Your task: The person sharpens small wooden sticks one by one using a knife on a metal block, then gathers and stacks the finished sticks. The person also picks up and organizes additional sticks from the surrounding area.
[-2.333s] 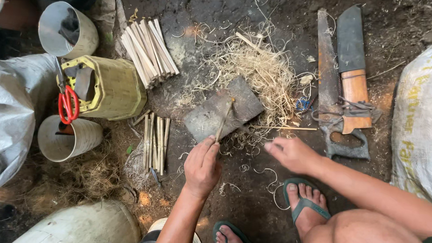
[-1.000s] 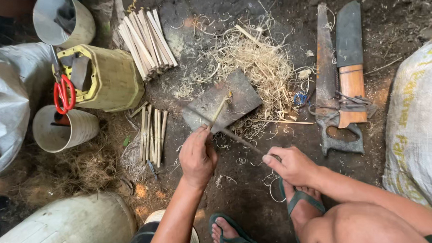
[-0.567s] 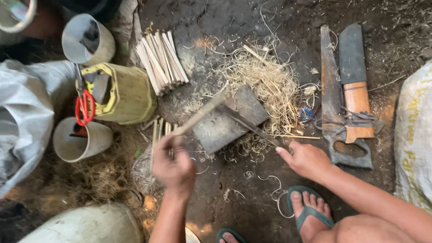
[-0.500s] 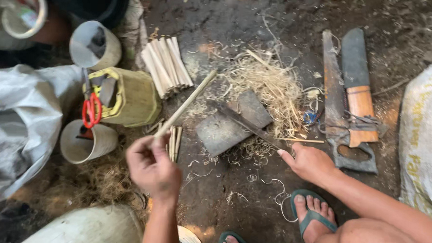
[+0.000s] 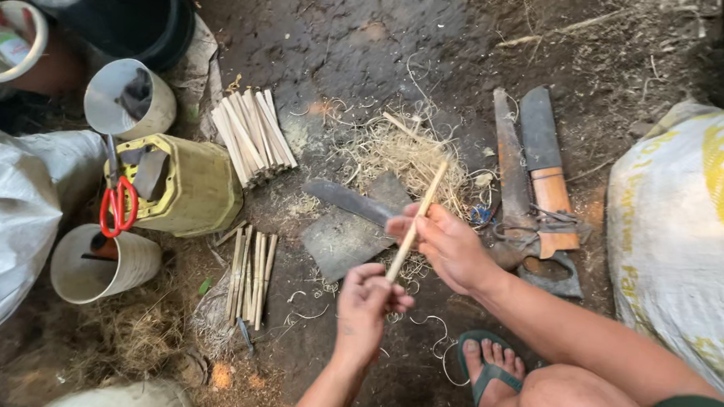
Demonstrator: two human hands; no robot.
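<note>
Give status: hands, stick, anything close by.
Left hand grips bamboo stick low. Right hand holds knife against it. Saws lie just right.

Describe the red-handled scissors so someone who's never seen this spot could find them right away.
Start at the yellow-green container lying on the dirt floor at the left, below the bundle of split sticks. The scissors hang at its open left end, blades pointing up, just above a pale cup. Their bright red loop handles are the only red thing there.

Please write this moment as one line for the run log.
left hand: grips lower end of bamboo stick | right hand: holds knife and touches stick | under: flat block | left of it: split-stick bundle
</note>
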